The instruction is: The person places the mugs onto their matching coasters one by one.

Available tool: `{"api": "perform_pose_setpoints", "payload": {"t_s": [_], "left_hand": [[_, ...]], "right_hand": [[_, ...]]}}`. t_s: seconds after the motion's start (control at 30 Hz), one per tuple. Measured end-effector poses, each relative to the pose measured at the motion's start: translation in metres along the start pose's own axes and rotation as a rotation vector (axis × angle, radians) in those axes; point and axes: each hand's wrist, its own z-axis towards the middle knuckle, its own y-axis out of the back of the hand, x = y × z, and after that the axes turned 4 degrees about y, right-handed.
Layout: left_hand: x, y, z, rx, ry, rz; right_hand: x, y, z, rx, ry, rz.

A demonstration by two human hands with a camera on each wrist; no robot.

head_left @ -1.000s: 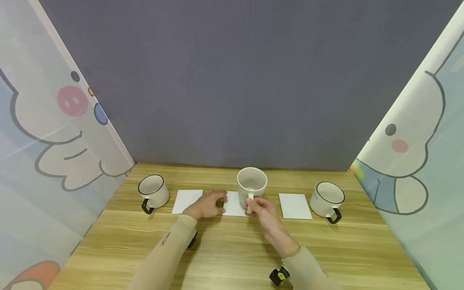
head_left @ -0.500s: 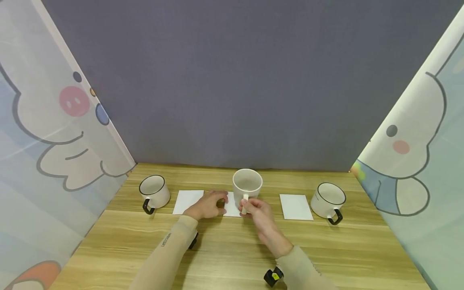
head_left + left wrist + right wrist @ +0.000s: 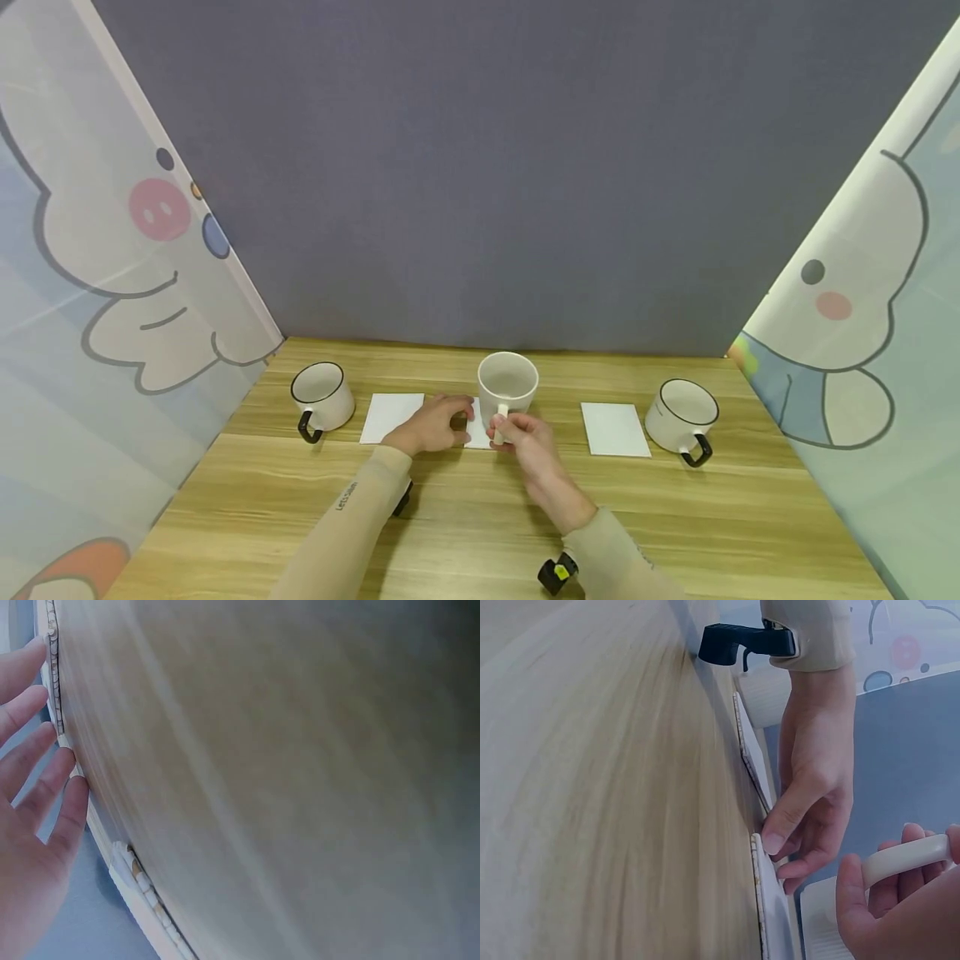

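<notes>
A plain white mug (image 3: pixel 507 380) is held by its handle (image 3: pixel 904 859) between the thumb and curled fingers of my right hand (image 3: pixel 538 458). In the head view the mug overlaps most of the middle white square coaster (image 3: pixel 477 432), upright and with its handle toward me. My left hand (image 3: pixel 431 425) rests beside that coaster, thumb and fingertips touching its left edge. From the left wrist, the fingers (image 3: pixel 52 780) look spread and nearly straight. The right wrist view shows the left thumb right at the corner of the coaster (image 3: pixel 772 900).
To the left stand a white coaster (image 3: pixel 392 417) and a black-rimmed white mug (image 3: pixel 330 408) with a black handle. Another coaster (image 3: pixel 615 429) and a matching mug (image 3: pixel 678 421) stand to the right. A grey panel (image 3: pixel 510 175) rises behind the wooden table (image 3: pixel 450 533).
My right hand has moved the white mug leftward and slightly toward me, further over the middle coaster. The left hand has stayed at the coaster's edge.
</notes>
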Motion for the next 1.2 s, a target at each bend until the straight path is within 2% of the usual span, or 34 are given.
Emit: {"api": "perform_pose_setpoints", "payload": {"t_s": [0.5,1.0,1.2], "left_hand": [[-0.001,0.001,-0.002,-0.014,-0.025,-0.018],[0.0,0.001,-0.001,-0.001,0.002,-0.023],[0.002,0.0,0.0,-0.014,-0.022,-0.009]], "right_hand": [[-0.01,-0.004,0.002,-0.002,-0.015,-0.016],[-0.014,-0.009,0.005,0.016,-0.023,-0.038],[-0.017,-0.01,0.006,0.033,-0.012,-0.059]]}}
